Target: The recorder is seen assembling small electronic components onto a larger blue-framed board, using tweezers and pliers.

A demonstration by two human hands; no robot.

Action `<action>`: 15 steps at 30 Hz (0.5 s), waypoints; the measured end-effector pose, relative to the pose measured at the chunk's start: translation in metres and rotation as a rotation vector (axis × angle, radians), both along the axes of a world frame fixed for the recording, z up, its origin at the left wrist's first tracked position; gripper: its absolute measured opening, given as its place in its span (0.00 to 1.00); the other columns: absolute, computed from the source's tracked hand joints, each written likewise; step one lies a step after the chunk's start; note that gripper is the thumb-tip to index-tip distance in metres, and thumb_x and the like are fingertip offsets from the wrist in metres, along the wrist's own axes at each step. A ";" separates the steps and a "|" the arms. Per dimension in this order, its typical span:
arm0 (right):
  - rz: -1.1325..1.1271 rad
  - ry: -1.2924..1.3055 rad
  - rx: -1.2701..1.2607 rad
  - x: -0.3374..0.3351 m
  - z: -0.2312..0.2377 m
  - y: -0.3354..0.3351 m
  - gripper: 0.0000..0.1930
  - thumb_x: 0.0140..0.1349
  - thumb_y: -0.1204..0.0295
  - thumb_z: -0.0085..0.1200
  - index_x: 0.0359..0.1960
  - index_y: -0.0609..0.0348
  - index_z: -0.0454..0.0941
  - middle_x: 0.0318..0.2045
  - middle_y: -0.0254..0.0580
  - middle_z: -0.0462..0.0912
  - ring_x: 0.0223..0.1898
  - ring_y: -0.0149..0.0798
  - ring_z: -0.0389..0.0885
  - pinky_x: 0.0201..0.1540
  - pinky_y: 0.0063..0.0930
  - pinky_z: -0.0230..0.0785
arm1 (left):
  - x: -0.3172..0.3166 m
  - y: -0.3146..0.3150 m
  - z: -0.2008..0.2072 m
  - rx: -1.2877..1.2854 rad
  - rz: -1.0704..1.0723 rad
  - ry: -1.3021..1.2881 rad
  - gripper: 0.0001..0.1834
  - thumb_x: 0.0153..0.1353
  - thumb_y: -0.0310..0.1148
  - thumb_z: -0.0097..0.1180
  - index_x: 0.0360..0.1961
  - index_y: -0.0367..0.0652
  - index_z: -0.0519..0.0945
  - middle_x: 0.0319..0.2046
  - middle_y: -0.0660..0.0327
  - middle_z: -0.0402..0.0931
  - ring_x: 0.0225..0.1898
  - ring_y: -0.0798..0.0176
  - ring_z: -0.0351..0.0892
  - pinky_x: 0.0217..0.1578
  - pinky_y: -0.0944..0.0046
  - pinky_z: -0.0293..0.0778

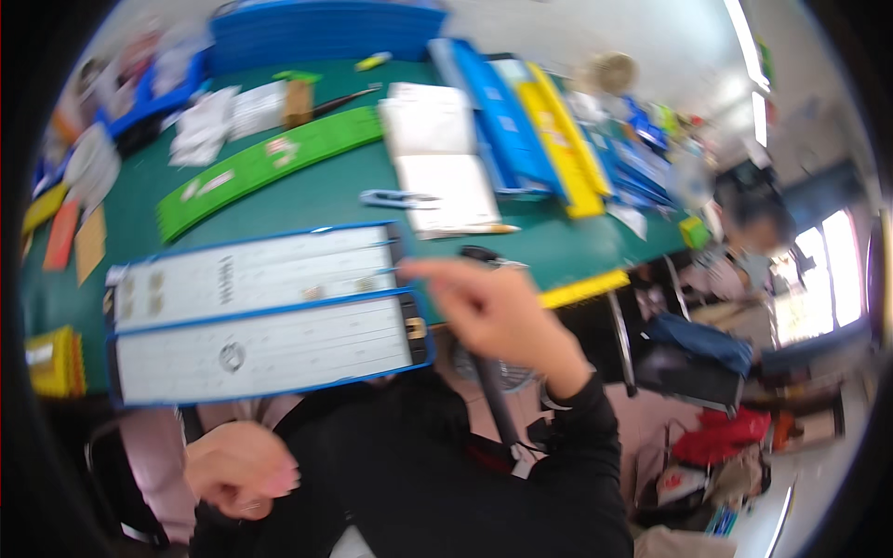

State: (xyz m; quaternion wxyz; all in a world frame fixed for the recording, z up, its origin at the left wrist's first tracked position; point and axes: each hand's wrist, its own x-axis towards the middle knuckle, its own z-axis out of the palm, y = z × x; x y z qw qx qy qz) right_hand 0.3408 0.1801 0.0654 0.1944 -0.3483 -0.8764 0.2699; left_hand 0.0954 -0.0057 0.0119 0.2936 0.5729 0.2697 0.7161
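Note:
Near the table's front edge lies a long blue-framed panel (265, 345) with two pale, lined halves and black end pieces. The upper half bears several small brownish pieces and dark print; the lower has a round dark mark. My right hand (498, 316) hovers at its right end, index finger stretched toward the upper black end piece, other fingers partly bent. Whether that fingertip touches is blurred. Below the panel, close to my body, my left hand (240, 468) is curled in a loose fist away from the table, with nothing visible in it.
Beyond the panel are a green strip (270, 167), an open notebook (433, 121), a pale blue cutter (398, 199) and a pencil (474, 230). Blue frames (507, 121) and a yellow one (567, 149) lie at right. A blue bin (326, 35) stands behind; another person (735, 242) sits far right.

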 end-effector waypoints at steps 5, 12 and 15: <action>0.053 -0.065 -0.167 -0.048 -0.015 0.055 0.22 0.63 0.75 0.48 0.60 0.48 0.72 0.12 0.26 0.61 0.15 0.19 0.54 0.19 0.21 0.49 | -0.001 0.010 0.025 -0.119 -0.028 0.223 0.06 0.50 0.18 0.54 0.28 0.35 0.82 0.24 0.58 0.81 0.25 0.60 0.81 0.26 0.66 0.77; 0.552 -0.293 -1.139 -0.019 0.036 0.061 0.44 0.61 0.76 0.53 0.73 0.47 0.35 0.46 0.54 0.81 0.28 0.34 0.84 0.29 0.20 0.75 | -0.016 0.001 -0.001 -0.191 0.142 -0.096 0.15 0.64 0.31 0.54 0.19 0.39 0.75 0.15 0.59 0.76 0.17 0.63 0.75 0.20 0.68 0.74; 0.146 0.380 -0.929 -0.006 0.021 0.089 0.40 0.67 0.67 0.49 0.72 0.52 0.33 0.48 0.55 0.80 0.20 0.31 0.78 0.21 0.17 0.68 | -0.007 0.012 0.000 -0.204 0.275 -0.030 0.17 0.65 0.36 0.54 0.19 0.42 0.72 0.17 0.62 0.74 0.17 0.67 0.73 0.19 0.71 0.67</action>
